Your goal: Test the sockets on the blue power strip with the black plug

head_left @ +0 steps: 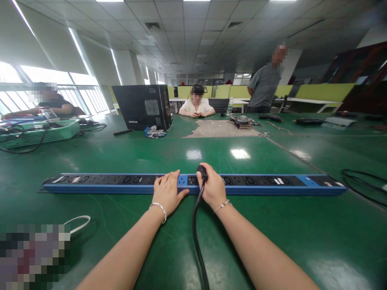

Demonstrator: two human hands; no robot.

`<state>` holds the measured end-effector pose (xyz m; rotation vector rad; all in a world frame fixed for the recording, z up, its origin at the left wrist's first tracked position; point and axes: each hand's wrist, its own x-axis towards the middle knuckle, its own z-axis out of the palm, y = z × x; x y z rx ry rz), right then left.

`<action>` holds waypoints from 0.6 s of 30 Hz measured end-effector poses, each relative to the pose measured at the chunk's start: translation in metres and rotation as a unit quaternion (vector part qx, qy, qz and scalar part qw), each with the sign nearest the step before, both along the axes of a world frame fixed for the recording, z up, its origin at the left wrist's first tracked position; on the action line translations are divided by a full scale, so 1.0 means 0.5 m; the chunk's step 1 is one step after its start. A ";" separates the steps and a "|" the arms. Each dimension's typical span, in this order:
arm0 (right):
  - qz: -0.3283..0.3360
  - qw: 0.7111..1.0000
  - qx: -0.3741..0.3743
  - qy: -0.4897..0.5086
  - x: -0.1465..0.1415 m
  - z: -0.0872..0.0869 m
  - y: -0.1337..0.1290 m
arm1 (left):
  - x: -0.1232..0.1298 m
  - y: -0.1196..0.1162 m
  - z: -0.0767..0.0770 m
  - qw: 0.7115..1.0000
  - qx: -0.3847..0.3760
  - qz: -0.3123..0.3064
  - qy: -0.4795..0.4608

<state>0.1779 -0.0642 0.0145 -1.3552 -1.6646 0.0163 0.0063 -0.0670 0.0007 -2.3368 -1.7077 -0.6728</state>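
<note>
A long blue and black power strip (266, 189) lies across the green table, with several sockets along its top. My left hand (167, 191) spans the strip just left of its middle, fingers over the top to the far edge and thumb along the near side. Closed around a black cord plug (202, 172) is my right hand (213, 185), over the sockets right of the blue socket section (182, 180). The plug is tilted above the strip; whether it touches a socket is hidden. Its black cable (196, 233) runs down towards me between my forearms.
A black computer case (142, 106) stands at the back, with gloves (155, 132) beside it. Left is a green basket (45, 133) with cables. More cable (363, 181) lies right. One person (196, 106) sits opposite, another (264, 86) stands, a third (57, 100) sits left.
</note>
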 end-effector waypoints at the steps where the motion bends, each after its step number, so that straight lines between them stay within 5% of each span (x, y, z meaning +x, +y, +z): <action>1: -0.013 1.000 -0.009 -0.016 0.031 0.001 -0.003 | -0.001 0.000 0.000 1.000 -0.002 -0.002 0.002; 4: -0.039 0.996 -0.073 -0.044 0.125 0.003 -0.015 | -0.002 0.000 0.002 1.000 -0.007 -0.004 0.008; 8: 0.033 0.993 -0.094 -0.061 0.203 -0.002 -0.026 | -0.002 0.000 0.003 1.000 -0.004 -0.005 0.007; 18: 0.064 0.996 -0.066 0.010 0.203 -0.011 -0.017 | -0.002 0.000 0.000 1.000 0.010 -0.009 0.013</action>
